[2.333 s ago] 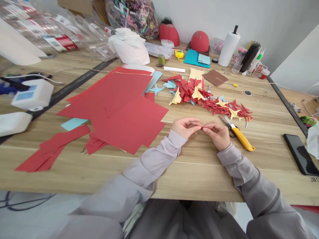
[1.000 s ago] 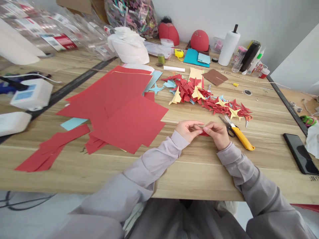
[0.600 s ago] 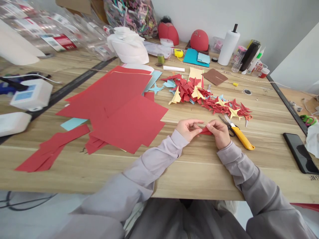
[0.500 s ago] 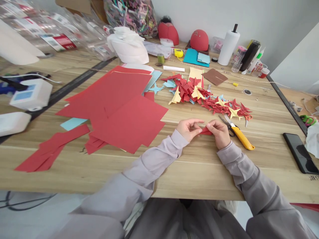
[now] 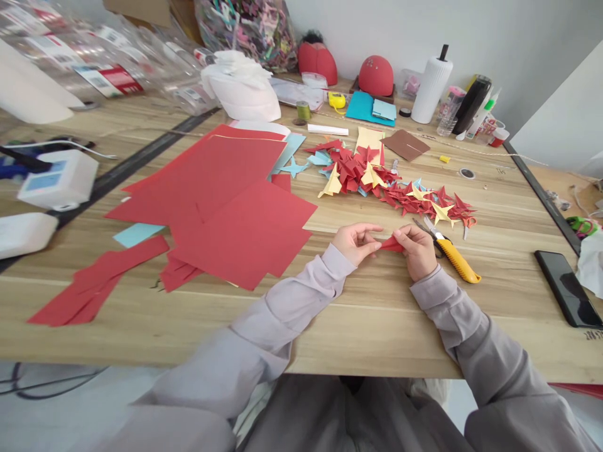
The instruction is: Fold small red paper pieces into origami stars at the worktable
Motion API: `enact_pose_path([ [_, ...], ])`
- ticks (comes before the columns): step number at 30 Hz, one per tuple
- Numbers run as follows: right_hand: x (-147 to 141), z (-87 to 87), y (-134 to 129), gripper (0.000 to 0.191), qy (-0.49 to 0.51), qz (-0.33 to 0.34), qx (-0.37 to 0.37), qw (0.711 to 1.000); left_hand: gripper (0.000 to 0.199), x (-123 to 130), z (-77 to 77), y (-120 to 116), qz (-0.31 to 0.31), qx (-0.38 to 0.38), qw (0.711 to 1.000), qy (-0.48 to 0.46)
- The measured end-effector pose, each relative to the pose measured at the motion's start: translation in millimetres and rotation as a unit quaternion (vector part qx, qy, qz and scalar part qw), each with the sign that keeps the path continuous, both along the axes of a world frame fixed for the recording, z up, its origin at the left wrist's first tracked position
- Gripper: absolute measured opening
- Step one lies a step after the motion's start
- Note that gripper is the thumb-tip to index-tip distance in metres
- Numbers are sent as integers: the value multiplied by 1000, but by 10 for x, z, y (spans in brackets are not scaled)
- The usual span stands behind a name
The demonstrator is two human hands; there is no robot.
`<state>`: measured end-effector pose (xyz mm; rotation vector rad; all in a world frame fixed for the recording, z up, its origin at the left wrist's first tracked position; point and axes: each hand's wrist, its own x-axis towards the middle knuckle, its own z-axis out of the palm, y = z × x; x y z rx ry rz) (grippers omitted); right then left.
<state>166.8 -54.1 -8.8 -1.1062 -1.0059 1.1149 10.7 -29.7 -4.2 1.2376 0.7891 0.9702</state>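
Note:
A small folded piece of red paper (image 5: 392, 245) is held between my two hands over the front part of the table. My left hand (image 5: 357, 243) pinches its left tip between thumb and fingers. The right end sits in the pinch of my right hand (image 5: 415, 248), whose fingers hide part of it. Just right of that hand lie a yellow utility knife (image 5: 456, 258) and dark-bladed scissors (image 5: 439, 250), partly covered. Behind my hands stretches a heap of folded paper stars (image 5: 351, 171) in red, cream and blue. Large red paper sheets (image 5: 245, 220) overlap to the left.
Red paper strips (image 5: 101, 276) lie at the left front. A black phone (image 5: 568, 287) rests near the right edge. At the back stand a white bottle (image 5: 431, 91), a yellow tape measure (image 5: 336, 100) and a tissue pack (image 5: 245, 91). Plastic bottles (image 5: 117, 56) crowd the back left.
The red paper piece is tilted a little differently, and more of it shows between my fingers. Both hands stay in nearly the same place.

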Motion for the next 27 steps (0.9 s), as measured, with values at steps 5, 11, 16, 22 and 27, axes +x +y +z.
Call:
enact_pose_path([
  [5,-2,2,-5,24,-14,-9,-2,1000,41,29,-63,21,3,-8,1000,-21],
  [11,-4,9,-26,25,-23,32,-8,999,46,41,-49,-43,-1,6,1000,8],
  [16,-9,24,-38,30,-56,60,8,997,36,38,-24,-57,30,-4,999,25],
  [22,-26,42,-47,30,-156,58,28,986,32,61,-98,-2,38,-17,999,10],
  [27,-47,82,-52,32,-127,46,-8,991,36,61,-126,16,28,-36,999,6],
])
